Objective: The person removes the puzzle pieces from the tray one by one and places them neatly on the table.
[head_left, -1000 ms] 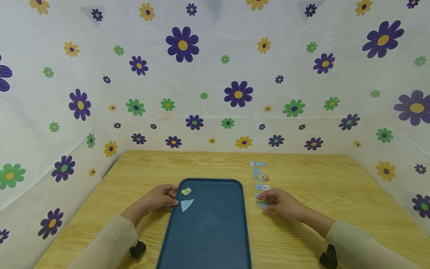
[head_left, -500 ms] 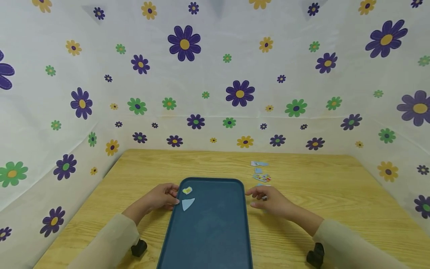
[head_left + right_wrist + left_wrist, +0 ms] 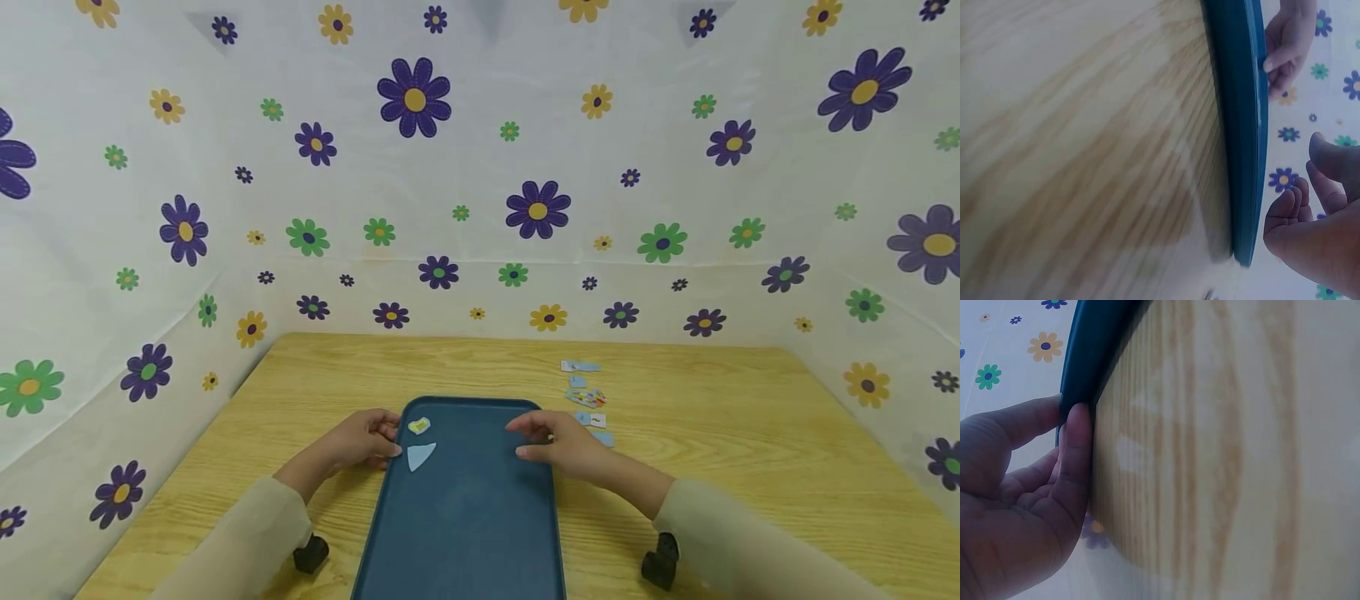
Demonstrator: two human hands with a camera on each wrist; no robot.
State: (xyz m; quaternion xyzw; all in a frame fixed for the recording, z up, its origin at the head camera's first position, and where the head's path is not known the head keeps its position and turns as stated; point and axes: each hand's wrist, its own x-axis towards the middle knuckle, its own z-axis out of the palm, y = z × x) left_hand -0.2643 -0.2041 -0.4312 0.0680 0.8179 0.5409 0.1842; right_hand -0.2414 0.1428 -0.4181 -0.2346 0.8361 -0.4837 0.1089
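On the table lies a dark blue rectangular tray (image 3: 465, 517). My left hand (image 3: 367, 439) grips its left rim near the far corner, thumb on the edge; the left wrist view shows that hand (image 3: 1029, 487) close up at the rim. Inside the tray, beside my left thumb, lie a small yellow-and-white cut-out piece (image 3: 419, 426) and a light blue triangular piece (image 3: 421, 456). My right hand (image 3: 562, 447) reaches over the tray's right rim, thumb and forefinger apart, with nothing showing between them. In the right wrist view this hand (image 3: 1322, 219) has its other fingers bent.
Right of the tray, a column of flat cut-out pieces lies on the wooden table (image 3: 712, 417): a long one (image 3: 580, 366), a small light blue one (image 3: 577, 382), a multicoloured one (image 3: 587, 397), and others partly behind my right hand. A flowered cloth (image 3: 465, 167) surrounds the table.
My right hand has moved left from the lower pieces in the column to above the tray's right side. My left hand stays at the tray's rim, and the two pieces inside stay put.
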